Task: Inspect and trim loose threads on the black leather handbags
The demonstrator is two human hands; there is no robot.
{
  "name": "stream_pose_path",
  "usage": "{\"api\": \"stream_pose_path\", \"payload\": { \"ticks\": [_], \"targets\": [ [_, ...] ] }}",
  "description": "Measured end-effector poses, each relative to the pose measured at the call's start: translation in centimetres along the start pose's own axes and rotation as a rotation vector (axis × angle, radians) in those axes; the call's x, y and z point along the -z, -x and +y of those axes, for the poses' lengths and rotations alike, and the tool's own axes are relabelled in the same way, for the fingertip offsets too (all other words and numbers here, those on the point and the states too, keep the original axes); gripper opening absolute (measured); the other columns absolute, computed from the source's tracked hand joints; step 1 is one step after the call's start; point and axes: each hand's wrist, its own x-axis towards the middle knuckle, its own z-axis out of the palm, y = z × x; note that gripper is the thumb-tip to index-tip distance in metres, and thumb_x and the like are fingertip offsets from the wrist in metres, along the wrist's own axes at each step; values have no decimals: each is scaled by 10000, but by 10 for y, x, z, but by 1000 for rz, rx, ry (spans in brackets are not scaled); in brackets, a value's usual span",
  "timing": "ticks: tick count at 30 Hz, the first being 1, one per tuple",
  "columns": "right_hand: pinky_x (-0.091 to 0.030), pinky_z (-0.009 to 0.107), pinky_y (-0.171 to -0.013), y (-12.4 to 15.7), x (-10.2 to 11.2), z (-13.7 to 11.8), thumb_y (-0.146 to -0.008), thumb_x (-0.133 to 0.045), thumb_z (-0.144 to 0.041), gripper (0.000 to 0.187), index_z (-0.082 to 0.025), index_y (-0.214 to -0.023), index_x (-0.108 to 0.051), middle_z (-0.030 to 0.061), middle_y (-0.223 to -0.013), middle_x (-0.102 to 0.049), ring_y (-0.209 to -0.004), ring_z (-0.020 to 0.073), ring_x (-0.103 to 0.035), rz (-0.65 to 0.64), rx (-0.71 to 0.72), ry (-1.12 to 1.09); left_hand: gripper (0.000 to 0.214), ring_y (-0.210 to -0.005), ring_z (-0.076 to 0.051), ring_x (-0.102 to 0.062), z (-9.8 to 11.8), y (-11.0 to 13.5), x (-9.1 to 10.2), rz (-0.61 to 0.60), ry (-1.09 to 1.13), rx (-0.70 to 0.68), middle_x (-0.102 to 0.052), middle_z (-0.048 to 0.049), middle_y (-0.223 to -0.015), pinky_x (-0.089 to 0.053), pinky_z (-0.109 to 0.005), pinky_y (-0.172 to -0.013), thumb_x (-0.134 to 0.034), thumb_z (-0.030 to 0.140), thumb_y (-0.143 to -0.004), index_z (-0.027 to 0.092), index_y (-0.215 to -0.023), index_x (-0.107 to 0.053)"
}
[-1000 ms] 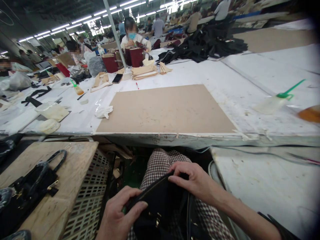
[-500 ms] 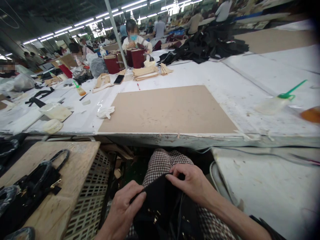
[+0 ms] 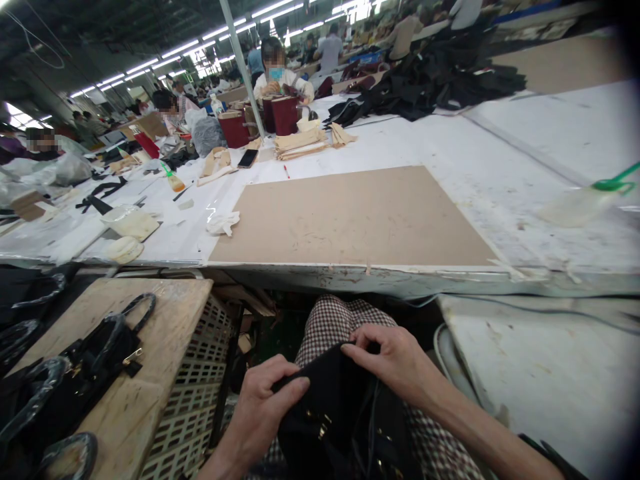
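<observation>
A black bag (image 3: 325,407) with gold-coloured metal fittings rests on my lap, over checked brown-and-white cloth (image 3: 327,320). My left hand (image 3: 267,397) pinches its upper edge at the left, thumb on the near side. Farther along that edge, my right hand (image 3: 387,357) grips the bag between thumb and fingers. The edge is drawn out between both hands. The bag's lower part runs out of view at the bottom.
Ahead stands a white-topped table with a brown board (image 3: 350,217). Black bags with wrapped handles (image 3: 95,360) lie on a wooden top (image 3: 175,313) at left. A green-capped bottle (image 3: 580,200) lies right; black pieces (image 3: 430,87) are heaped behind. A co-worker (image 3: 277,77) sits across.
The whole view has shifted, so the table and the bags sit farther right in the picture. Both hands keep their hold on the black bag's edge with little change.
</observation>
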Motion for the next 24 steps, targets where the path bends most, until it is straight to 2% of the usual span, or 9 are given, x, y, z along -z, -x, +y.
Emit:
{"api": "stream_pose_path", "payload": {
  "ticks": [3,5,8,11,13,15,17,21,24],
  "targets": [
    [-482,294,-661,2,2,-1,-832,-638,-343,282,-214,-585,-590,4,-669,-694,-630,185,-625,10,0,5,260,-658,-118,-498,-5,-5,-2,-15,90,104,-534,14,-703,-375,-209,-586,-640,340,-884,162,-699,-678],
    [-490,297,-668,4,3,-1,-833,-640,-336,281,-216,-582,-595,3,-655,-693,-619,184,-624,25,3,13,320,-641,-118,-502,-7,-8,-1,-9,20,85,-540,14,-677,-376,-211,-582,-624,386,-897,159,-676,-658],
    [-495,295,-678,6,2,-1,-836,-638,-327,274,-216,-588,-600,4,-647,-692,-617,180,-626,54,17,31,358,-651,-136,-560,-3,-12,0,-3,-288,-59,-595,2,-672,-388,-233,-616,-581,428,-927,169,-689,-649],
    [-484,295,-682,6,-1,-1,-834,-653,-319,260,-211,-603,-600,5,-661,-691,-651,185,-636,49,17,56,230,-742,-191,-639,11,-18,-6,-28,-653,-178,-681,-31,-792,-410,-266,-664,-563,358,-948,190,-850,-685],
    [-475,300,-688,5,-2,-2,-831,-673,-310,250,-206,-615,-602,6,-679,-694,-680,193,-641,33,6,64,173,-787,-223,-663,21,-26,-15,-64,-793,-216,-705,-51,-857,-422,-280,-664,-538,289,-960,196,-956,-684],
    [-469,303,-695,4,-1,-1,-829,-690,-297,241,-199,-627,-604,9,-705,-700,-705,198,-644,19,-4,54,190,-789,-224,-674,28,-36,-25,-101,-800,-251,-714,-54,-866,-425,-278,-651,-494,250,-976,196,-978,-676],
    [-468,301,-707,5,5,1,-835,-699,-272,216,-194,-652,-613,11,-741,-704,-730,195,-645,-1,8,20,236,-768,-204,-679,33,-47,-31,-135,-713,-266,-720,-43,-835,-424,-263,-650,-460,253,-991,202,-919,-679],
    [-473,282,-766,11,22,10,-858,-692,-204,83,-208,-779,-666,4,-874,-713,-824,176,-647,-74,120,-103,261,-725,-173,-675,37,-62,-31,-209,-533,-229,-724,-8,-765,-414,-235,-651,-492,300,-980,229,-838,-699],
    [-475,274,-798,16,28,15,-859,-694,-179,90,-210,-778,-668,3,-927,-710,-864,168,-647,-81,150,-136,248,-719,-170,-670,39,-65,-30,-232,-491,-211,-723,1,-758,-407,-234,-650,-505,308,-971,238,-848,-709]
  ]
}}
